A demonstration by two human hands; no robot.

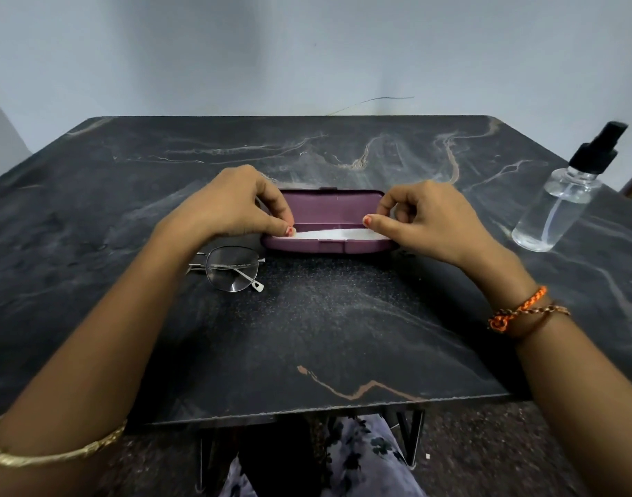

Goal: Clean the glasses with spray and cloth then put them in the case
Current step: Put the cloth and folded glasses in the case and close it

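Near front edge, glasses (232,269) folded, untouched. Behind, left hand (232,202) and right hand (425,220) pinching cloth (329,234) inside open case (329,224); might drag light case, nudge frames.

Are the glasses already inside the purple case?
No, the glasses lie folded on the table, just in front of the open case.

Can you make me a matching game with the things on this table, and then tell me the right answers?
Things:
1. glasses
2. case
3. spray bottle
4. cloth

Clues:
A. purple, lid open
B. stands at the table's right edge
C. white, lying in the case
D. folded, beside the left arm

Pairs: 1-D, 2-A, 3-B, 4-C
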